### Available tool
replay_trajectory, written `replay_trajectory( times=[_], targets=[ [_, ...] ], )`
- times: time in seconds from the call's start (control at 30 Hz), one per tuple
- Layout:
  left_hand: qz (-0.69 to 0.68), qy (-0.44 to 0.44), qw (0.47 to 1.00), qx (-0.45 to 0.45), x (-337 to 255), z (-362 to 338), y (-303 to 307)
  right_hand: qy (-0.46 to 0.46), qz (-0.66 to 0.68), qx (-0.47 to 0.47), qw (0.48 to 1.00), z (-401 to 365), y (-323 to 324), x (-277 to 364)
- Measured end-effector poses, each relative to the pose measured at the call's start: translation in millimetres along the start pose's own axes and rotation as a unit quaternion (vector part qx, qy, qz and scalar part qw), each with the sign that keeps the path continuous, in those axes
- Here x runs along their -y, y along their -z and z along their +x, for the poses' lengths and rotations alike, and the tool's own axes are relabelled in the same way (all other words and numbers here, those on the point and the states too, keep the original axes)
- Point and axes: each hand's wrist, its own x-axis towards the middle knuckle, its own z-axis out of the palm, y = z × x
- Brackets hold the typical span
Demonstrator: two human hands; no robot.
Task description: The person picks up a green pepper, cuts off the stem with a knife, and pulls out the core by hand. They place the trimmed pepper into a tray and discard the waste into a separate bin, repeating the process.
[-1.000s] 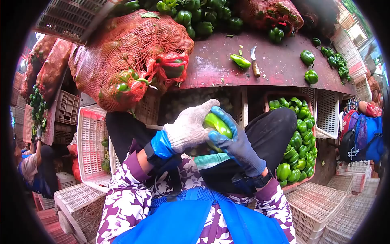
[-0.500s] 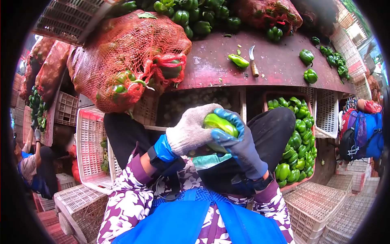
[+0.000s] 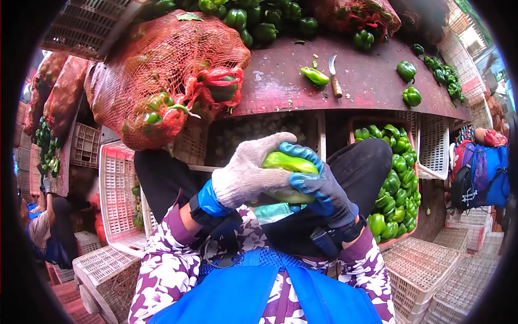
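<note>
Over my lap, both gloved hands are wrapped around a light green bell pepper (image 3: 291, 162). My left hand (image 3: 245, 173), in a whitish knit glove, closes on it from the left. From the right, my right hand (image 3: 326, 186) grips it in a grey glove with blue-coated fingers. The thumbs cross its near side, and more pale green shows beneath them; I cannot tell whether that is a second pepper. Beyond my hands, a curved knife (image 3: 334, 78) with a wooden handle lies on the dark red table (image 3: 264, 81), beside a loose green pepper (image 3: 314, 76).
A red mesh sack (image 3: 162, 70) of peppers bulges over the table's left edge. At my right knee stands a crate full of green peppers (image 3: 396, 183). A white and red crate (image 3: 116, 189) stands at my left. Another person (image 3: 46, 227) sits far left.
My hands have shifted slightly left, and the pepper has turned a little to lie more level between them. Both hands keep their hold.
</note>
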Motion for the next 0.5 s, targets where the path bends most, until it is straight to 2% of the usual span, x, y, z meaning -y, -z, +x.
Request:
replay_trajectory(
  times=[0.2, 0.3, 0.37, 0.4, 0.5],
  targets=[
    [-0.009, 0.030, 0.999, 0.023, -9.5, -2.7, 4.4, 0.024, -0.073, 0.024, 0.997, 5.0, 8.8, -10.9],
    [0.006, 0.038, 0.999, 0.028, -11.5, -5.9, 3.8, -0.002, 0.005, 0.055, 0.998, 2.1, 5.1, -10.4],
    [0.000, 0.056, 0.998, 0.036, -14.8, -9.8, 4.4, -0.046, 0.003, 0.049, 0.998, -4.1, -1.3, 3.8],
    [0.060, 0.046, 0.996, 0.041, -19.4, -10.0, 5.3, -0.038, -0.006, 0.057, 0.998, -5.4, -1.1, 5.8],
    [-0.042, 0.096, 0.993, 0.048, -31.1, -14.7, -0.7, -0.056, 0.023, 0.061, 0.996, -11.8, -1.9, 10.9]
  ],
)
